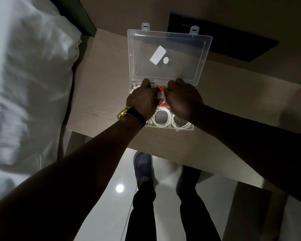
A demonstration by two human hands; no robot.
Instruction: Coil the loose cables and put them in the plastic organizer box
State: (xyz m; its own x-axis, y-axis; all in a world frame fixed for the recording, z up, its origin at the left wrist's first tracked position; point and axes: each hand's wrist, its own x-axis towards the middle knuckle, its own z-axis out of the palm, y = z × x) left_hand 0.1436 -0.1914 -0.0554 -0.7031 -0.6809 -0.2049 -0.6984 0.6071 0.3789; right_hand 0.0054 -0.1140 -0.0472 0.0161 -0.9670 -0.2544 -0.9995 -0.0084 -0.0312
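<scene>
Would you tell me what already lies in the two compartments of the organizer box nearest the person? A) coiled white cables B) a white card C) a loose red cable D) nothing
A: coiled white cables fill the near compartments of the open organizer box, while both hands work on a red cable farther back.

A single wide-angle head camera looks steeply down from above, close over a wooden table point(101, 94). The open plastic organizer box point(168, 54) sits just above centre toward 12 o'clock, bedding point(24, 75) fills 9 o'clock, and the wearer's legs and shoes stand at 6 o'clock.
</scene>
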